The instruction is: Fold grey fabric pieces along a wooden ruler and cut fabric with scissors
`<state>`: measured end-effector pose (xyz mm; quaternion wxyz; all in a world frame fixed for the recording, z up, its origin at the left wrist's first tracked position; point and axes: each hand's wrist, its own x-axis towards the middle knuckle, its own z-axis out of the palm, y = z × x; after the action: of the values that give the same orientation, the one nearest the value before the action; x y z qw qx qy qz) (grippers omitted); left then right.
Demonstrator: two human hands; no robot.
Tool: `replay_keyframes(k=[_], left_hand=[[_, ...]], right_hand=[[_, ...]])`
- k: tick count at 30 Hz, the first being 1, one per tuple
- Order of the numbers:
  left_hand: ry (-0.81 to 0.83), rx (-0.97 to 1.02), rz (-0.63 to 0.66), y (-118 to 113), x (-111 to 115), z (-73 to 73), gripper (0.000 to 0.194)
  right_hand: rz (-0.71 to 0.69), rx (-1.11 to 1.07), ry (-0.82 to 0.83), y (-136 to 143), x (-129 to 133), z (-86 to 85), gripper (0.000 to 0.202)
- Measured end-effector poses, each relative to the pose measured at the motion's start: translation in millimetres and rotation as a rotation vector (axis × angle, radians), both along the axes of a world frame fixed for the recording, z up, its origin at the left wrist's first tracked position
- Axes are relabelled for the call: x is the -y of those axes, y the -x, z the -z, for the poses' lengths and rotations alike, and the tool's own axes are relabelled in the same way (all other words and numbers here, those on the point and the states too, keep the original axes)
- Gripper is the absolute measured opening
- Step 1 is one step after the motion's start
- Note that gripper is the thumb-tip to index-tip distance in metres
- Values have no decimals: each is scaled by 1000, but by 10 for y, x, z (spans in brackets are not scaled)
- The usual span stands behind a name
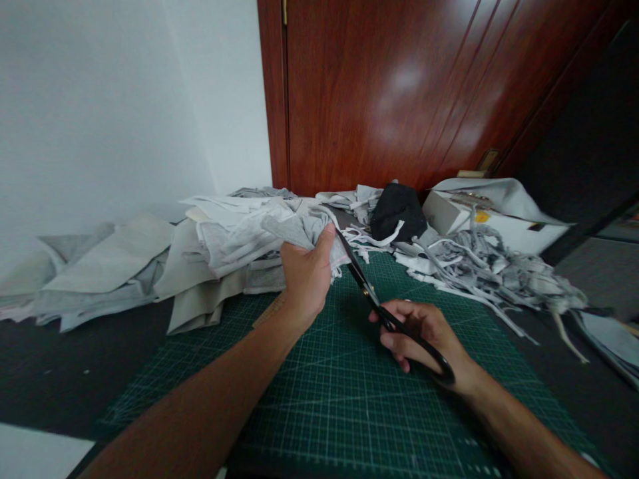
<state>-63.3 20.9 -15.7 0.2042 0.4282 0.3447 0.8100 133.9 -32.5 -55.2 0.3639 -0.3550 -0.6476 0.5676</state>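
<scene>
My left hand (309,276) is closed on a light grey piece of fabric (299,231), its thumb pressing on top near the edge. Black-handled scissors (368,291) are in my right hand (422,332), with fingers through the handle loops. Their blades point up and away, and the tips meet the fabric's right edge just beside my left thumb. Whether the blades are parted there is hard to make out. Both hands are above a green cutting mat (359,406) with a grid of pale lines.
Piles of white and grey fabric (234,233) lie behind and left of my left hand. Grey fabric strips (479,266) are heaped at right, near a white box (504,223) and a black cloth bundle (398,211). A wooden door (379,93) stands behind.
</scene>
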Motion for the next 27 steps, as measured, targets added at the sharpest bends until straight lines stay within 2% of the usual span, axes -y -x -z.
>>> replay_keyframes(k=[6,17,27], left_hand=[[5,-3,-2,16,-49,40,14],[22,-9,-19,19,-24,24,15],[22,47,9,-4,0,-9,14]], right_hand=[[5,3,-11,8,11,9,32],[44,61,-31,23,-5,45,32],[70,101,-30,30,18,11,36]])
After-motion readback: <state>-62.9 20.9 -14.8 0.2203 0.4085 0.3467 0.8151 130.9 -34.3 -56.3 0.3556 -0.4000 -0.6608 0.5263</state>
